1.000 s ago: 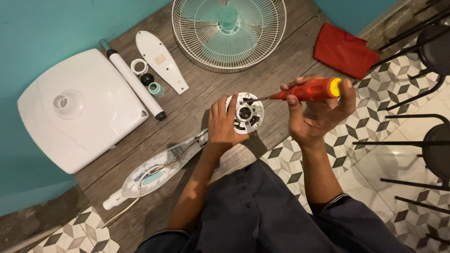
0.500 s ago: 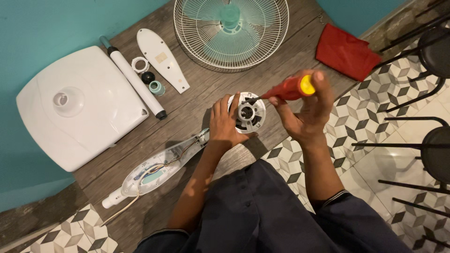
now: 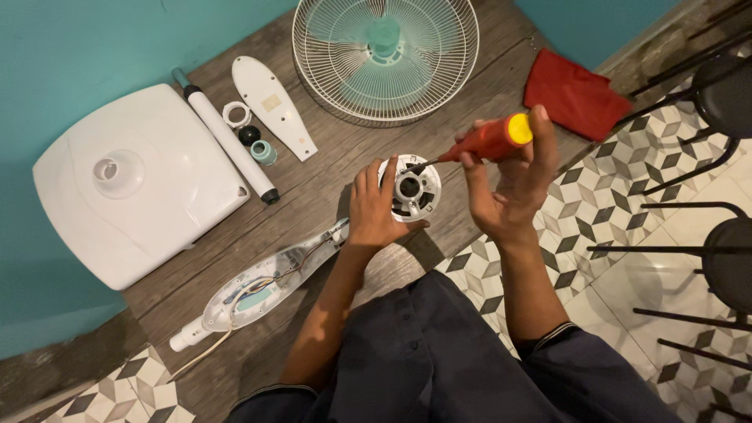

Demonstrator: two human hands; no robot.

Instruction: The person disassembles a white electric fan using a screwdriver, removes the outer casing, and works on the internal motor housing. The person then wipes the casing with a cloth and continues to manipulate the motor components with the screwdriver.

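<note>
My left hand point(image 3: 374, 207) grips a round white fan motor housing point(image 3: 413, 189) from its left side, holding it above the wooden floor. My right hand point(image 3: 513, 184) is closed around a red screwdriver with a yellow cap point(image 3: 492, 139). Its metal tip rests on the upper rim of the housing. An opened white control casing with exposed wires point(image 3: 258, 291) lies lower left, trailing toward the housing.
A white fan base point(image 3: 133, 180), a white tube point(image 3: 227, 145), a white cover plate point(image 3: 274, 106) and small rings and caps point(image 3: 249, 131) lie at left. A wire fan cage with teal blades point(image 3: 385, 55) sits at top. A red cloth point(image 3: 576, 94) and black chair legs point(image 3: 705, 157) stand at right.
The screwdriver has swung so its handle points further up and right. My right hand's fingers have shifted along the handle. My left hand keeps holding the housing.
</note>
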